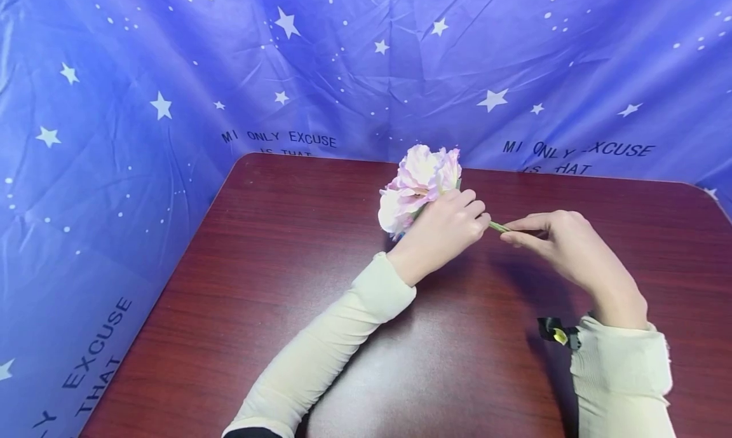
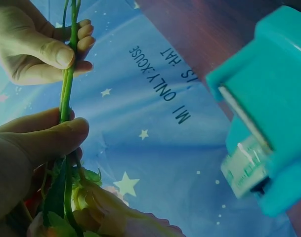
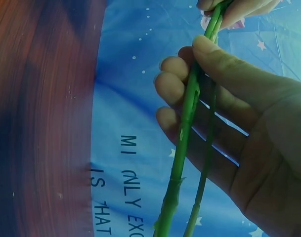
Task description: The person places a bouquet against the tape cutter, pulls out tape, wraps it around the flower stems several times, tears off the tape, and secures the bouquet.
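Your flowers [image 1: 420, 177] are pale pink and white, their stems [image 2: 66, 94] are green. Your sleeves [image 1: 320, 349] are cream. The table [image 1: 257, 234] has reddish-brown wood grain; beyond its far edge, the blue cloth [image 1: 343, 63] carries white stars and black letters.

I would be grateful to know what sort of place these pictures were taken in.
Probably a makeshift tabletop filming corner, though the wider room is out of view: a star-printed blue cloth hangs behind and beside a reddish-brown, wood-grain table.
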Action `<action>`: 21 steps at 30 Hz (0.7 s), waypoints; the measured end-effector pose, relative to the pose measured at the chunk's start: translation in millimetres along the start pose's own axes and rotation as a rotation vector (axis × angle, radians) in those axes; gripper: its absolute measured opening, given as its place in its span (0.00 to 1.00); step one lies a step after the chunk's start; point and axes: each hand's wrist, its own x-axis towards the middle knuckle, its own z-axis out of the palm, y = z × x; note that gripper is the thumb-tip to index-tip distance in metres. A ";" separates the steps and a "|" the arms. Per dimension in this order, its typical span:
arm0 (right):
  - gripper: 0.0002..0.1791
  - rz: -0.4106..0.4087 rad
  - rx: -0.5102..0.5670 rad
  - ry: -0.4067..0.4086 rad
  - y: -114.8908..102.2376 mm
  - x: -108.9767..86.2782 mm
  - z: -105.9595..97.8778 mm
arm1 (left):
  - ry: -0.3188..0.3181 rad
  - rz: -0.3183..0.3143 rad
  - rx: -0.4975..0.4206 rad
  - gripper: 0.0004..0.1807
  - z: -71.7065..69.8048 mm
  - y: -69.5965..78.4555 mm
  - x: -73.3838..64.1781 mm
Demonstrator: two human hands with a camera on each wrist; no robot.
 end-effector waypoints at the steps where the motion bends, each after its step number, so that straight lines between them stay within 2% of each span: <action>1: 0.10 -0.006 0.000 -0.002 -0.9 0.9 0.7 | 0.007 -0.003 -0.003 0.14 -0.1 -0.6 -1.8; 7: 0.09 -0.012 0.002 -0.017 -5.9 4.1 3.7 | 0.045 -0.010 -0.026 0.15 1.1 -2.1 -12.0; 13: 0.08 -0.016 0.017 -0.046 -11.4 6.3 7.8 | 0.053 -0.012 -0.011 0.15 3.4 -3.1 -19.3; 21: 0.08 -0.029 0.025 -0.038 -16.6 8.6 12.1 | 0.073 -0.016 -0.007 0.16 2.2 -4.7 -24.8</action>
